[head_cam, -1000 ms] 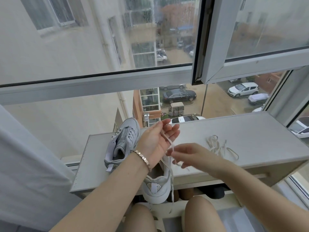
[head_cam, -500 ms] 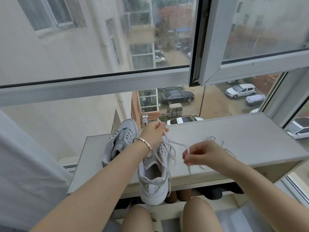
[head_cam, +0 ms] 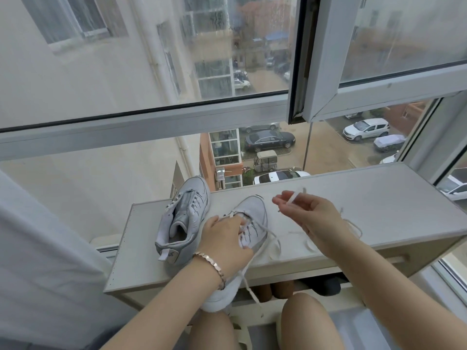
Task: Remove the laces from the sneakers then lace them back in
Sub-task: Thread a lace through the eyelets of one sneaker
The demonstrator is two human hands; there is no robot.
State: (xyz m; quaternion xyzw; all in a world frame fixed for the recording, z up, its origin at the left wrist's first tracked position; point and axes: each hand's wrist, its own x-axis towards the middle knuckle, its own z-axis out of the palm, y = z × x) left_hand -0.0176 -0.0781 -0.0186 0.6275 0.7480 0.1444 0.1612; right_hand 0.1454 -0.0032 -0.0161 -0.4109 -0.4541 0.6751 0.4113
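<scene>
Two grey-white sneakers lie on a pale shelf (head_cam: 366,198) under the window. The left sneaker (head_cam: 184,218) rests with its laces out of the eyelets. The nearer sneaker (head_cam: 252,215) points away from me, its heel over the shelf's front edge. My left hand (head_cam: 225,238) grips this sneaker across the tongue and eyelets. My right hand (head_cam: 308,213) is raised to the right of the toe and pinches the white lace (head_cam: 294,197) near its tip. The lace (head_cam: 262,251) trails slack from the eyelets down over the shelf edge.
A second loose lace (head_cam: 353,226) lies on the shelf behind my right wrist. An open window sash (head_cam: 328,72) juts inward above the shelf. A white curtain (head_cam: 38,248) hangs at the left. Dark shoes (head_cam: 323,284) sit under the shelf, my knees below.
My left hand has dropped from the lace onto the sneaker's tongue. The sneaker has been set flat, toe forward. My right hand has lifted the lace end up and to the right.
</scene>
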